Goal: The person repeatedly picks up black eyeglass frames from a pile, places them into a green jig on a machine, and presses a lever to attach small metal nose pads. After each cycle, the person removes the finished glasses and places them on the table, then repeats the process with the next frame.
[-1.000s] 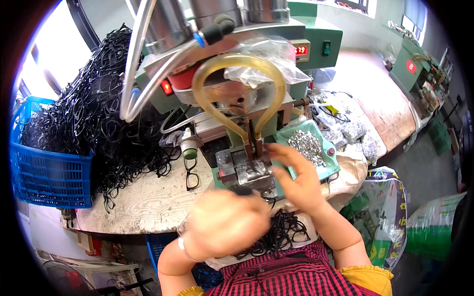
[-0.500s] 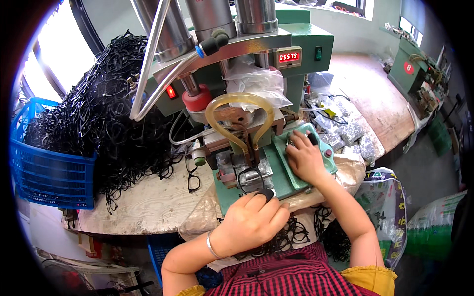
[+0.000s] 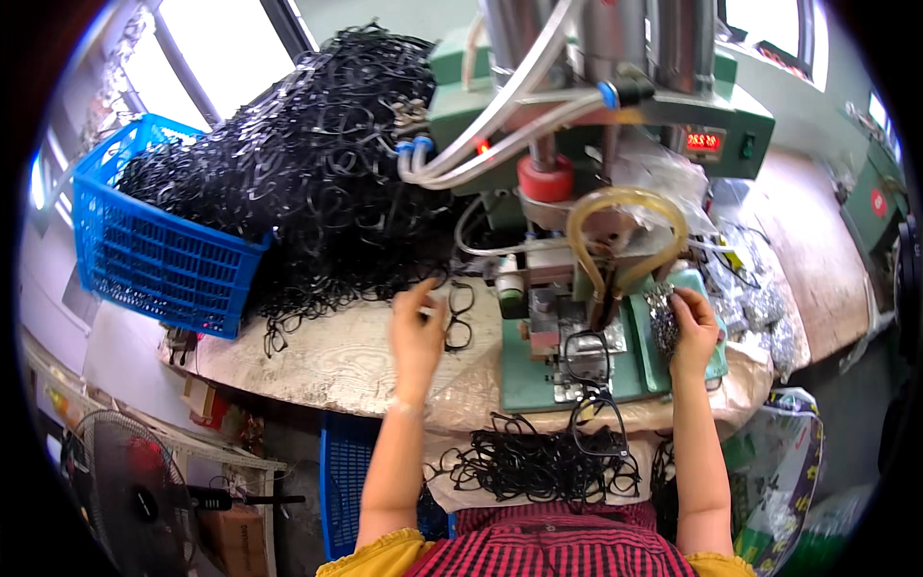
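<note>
My left hand [image 3: 415, 337] is held over the table, beside a black eyeglass frame [image 3: 460, 317] and the near edge of a big heap of black frames [image 3: 336, 183]. Motion smears its fingers. My right hand [image 3: 696, 332] has thumb and fingertips pinched at a pile of small shiny metal parts [image 3: 661, 322] on the green machine base; what lies between them is hidden. An eyeglass frame [image 3: 586, 358] rests in the press's metal fixture [image 3: 615, 337], under a yellowish tube loop [image 3: 627, 197]. Another frame [image 3: 598, 428] lies at the base's front edge.
More black frames [image 3: 529, 462] lie in front of my lap. A blue crate [image 3: 163, 255] leans at the left, with a fan [image 3: 135, 490] below it. The press's steel cylinders [image 3: 615, 43] rise ahead. Clear bags of parts [image 3: 764, 313] lie at the right.
My left hand has left the fixture and moved left toward the heap. A frame now lies at the base's front edge. My right hand's fingers have come together at the metal parts. The view has shifted left.
</note>
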The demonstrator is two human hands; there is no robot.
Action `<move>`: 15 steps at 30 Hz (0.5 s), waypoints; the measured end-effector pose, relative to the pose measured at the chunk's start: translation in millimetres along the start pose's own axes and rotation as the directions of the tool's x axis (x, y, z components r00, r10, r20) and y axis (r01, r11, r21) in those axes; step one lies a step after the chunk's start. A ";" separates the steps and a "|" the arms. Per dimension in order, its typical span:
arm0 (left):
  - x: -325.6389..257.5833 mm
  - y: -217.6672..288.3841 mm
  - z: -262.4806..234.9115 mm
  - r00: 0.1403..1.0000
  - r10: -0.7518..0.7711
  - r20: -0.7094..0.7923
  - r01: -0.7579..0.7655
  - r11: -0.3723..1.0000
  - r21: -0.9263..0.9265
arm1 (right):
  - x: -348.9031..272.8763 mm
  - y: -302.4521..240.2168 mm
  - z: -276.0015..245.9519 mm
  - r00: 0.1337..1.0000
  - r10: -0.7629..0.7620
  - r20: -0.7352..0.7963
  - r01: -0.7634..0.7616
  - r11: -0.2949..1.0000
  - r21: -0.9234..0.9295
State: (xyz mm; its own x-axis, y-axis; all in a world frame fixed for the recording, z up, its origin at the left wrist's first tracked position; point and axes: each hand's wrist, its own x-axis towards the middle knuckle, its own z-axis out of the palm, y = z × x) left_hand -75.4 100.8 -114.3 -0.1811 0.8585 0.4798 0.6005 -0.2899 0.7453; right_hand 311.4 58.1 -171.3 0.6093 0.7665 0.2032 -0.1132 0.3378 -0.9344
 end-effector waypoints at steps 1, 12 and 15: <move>5.3 -5.0 18.5 0.992 -0.102 0.075 0.084 0.973 0.215 | 5.3 3.5 6.6 0.999 -0.020 0.029 0.021 0.999 -0.047; -13.9 -47.9 7.2 0.987 -0.162 -0.010 0.136 0.790 0.597 | -51.1 -51.1 -71.4 0.977 -0.204 0.064 0.201 0.774 -0.601; 21.8 -90.9 -6.1 0.994 -0.109 0.008 0.071 0.706 0.704 | -63.2 -80.4 -52.1 0.978 -0.170 0.125 0.211 0.799 -0.563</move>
State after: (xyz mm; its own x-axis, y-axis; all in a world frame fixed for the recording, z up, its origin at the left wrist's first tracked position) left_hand -138.7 143.3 -168.7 -0.2390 0.8882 0.3923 0.9597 0.1546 0.2345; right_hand 322.9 -45.9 -124.2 0.5167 0.7603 0.3937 0.4801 0.1235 -0.8685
